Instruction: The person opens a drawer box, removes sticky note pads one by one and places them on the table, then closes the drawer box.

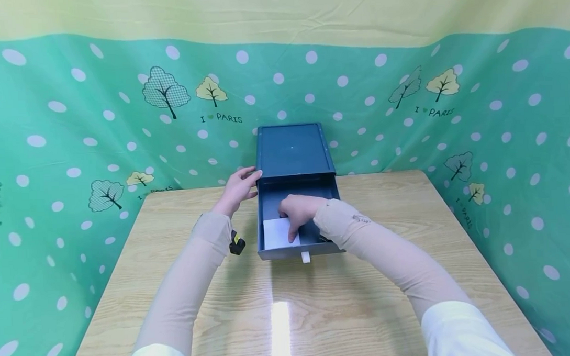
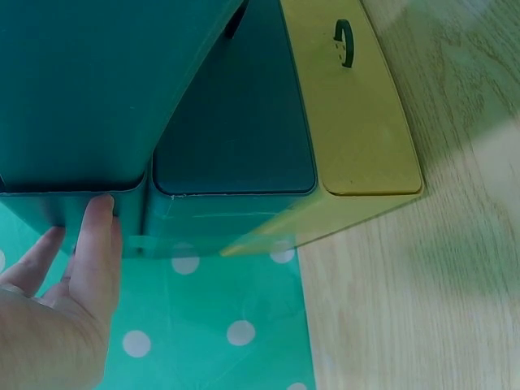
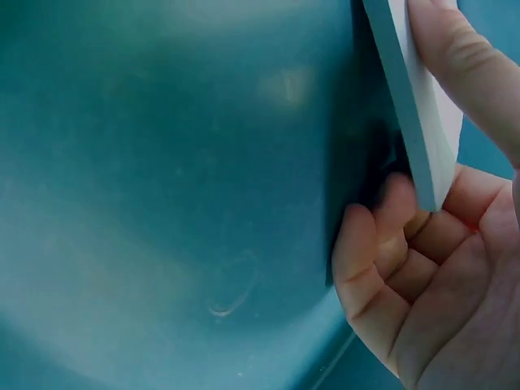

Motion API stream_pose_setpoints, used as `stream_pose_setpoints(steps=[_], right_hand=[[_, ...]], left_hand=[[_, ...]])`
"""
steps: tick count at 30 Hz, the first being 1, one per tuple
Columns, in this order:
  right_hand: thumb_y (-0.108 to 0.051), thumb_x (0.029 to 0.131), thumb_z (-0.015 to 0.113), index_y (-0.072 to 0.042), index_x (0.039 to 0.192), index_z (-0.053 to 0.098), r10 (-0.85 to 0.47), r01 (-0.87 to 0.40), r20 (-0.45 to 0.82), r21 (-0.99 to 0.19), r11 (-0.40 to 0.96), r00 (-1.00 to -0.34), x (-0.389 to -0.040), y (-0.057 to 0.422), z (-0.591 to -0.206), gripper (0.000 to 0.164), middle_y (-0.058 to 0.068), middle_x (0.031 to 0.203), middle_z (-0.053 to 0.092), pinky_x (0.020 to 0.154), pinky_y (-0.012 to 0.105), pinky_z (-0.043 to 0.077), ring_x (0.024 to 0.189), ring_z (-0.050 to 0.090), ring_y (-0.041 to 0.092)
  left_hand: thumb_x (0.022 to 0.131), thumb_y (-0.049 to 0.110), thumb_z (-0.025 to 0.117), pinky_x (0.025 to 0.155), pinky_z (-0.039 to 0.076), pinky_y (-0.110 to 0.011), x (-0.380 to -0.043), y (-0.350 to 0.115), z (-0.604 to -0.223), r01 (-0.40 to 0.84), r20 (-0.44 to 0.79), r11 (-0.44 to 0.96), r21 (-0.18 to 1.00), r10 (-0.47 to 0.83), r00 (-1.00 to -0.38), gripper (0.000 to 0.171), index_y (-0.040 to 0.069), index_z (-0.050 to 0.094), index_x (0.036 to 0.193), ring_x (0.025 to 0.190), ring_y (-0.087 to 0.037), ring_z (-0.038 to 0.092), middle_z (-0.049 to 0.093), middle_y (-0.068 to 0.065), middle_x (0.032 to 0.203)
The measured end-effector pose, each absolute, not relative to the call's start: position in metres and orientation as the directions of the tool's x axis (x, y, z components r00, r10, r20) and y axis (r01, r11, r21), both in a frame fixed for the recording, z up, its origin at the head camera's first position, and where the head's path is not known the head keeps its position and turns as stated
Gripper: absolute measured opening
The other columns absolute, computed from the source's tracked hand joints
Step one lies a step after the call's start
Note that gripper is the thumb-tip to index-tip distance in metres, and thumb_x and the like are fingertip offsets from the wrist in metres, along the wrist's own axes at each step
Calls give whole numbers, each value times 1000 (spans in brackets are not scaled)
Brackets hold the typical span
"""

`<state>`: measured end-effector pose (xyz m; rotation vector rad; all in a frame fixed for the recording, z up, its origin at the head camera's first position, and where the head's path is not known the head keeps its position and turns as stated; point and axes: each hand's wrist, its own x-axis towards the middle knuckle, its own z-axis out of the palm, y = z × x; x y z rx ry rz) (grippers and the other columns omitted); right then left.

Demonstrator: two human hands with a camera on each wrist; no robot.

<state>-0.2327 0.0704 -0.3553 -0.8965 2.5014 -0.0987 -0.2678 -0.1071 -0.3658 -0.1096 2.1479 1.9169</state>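
Note:
A dark blue drawer cabinet (image 1: 292,149) stands at the far side of the table, its top drawer (image 1: 280,254) pulled out toward me. Inside that drawer, at the front left, is a white flat rectangular slab (image 1: 275,234). My right hand (image 1: 302,208) reaches in and pinches the slab's edge, thumb on the upper face and fingers curled beneath, as the right wrist view shows. My left hand (image 1: 240,190) touches the cabinet's left side, thumb by its top front corner. In the left wrist view its fingers (image 2: 99,227) lie fairly straight against the side wall.
Below the top drawer, the left wrist view shows a dark teal drawer front (image 2: 244,122) and a yellow one (image 2: 357,122) with a small dark handle. A white pull tab (image 1: 306,257) hangs on the open drawer's front. A green dotted curtain (image 1: 171,145) surrounds the wooden table (image 1: 388,310).

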Motion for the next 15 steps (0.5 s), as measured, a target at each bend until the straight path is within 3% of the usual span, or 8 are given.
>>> stream_pose_setpoints(steps=[5, 10, 15], right_hand=[[-37, 70, 84, -13, 82, 71, -605, -528, -443, -296, 796, -662, -235, 76, -354, 30, -5, 75, 64, 60, 20, 44, 66, 51, 10], [-29, 77, 79, -15, 70, 62, -610, -439, -465, -429, 789, -642, -243, 84, -354, 23, -5, 69, 55, 60, 20, 39, 66, 49, 10], [-26, 83, 73, -14, 72, 62, -595, -338, -500, -514, 789, -629, -250, 90, -354, 19, -4, 72, 54, 64, 21, 39, 71, 48, 11]], left_hand=[[97, 29, 54, 102, 46, -42, -270, -107, -369, -226, -240, 125, 966, 110, -964, 58, 9, 33, 147, 130, -32, 44, 40, -16, 145], [97, 29, 54, 103, 46, -43, -270, -107, -370, -232, -245, 125, 965, 109, -963, 58, 9, 33, 147, 131, -33, 43, 40, -15, 145], [97, 29, 54, 103, 46, -42, -271, -107, -369, -231, -245, 131, 964, 109, -963, 59, 9, 32, 147, 131, -33, 43, 39, -16, 145]])
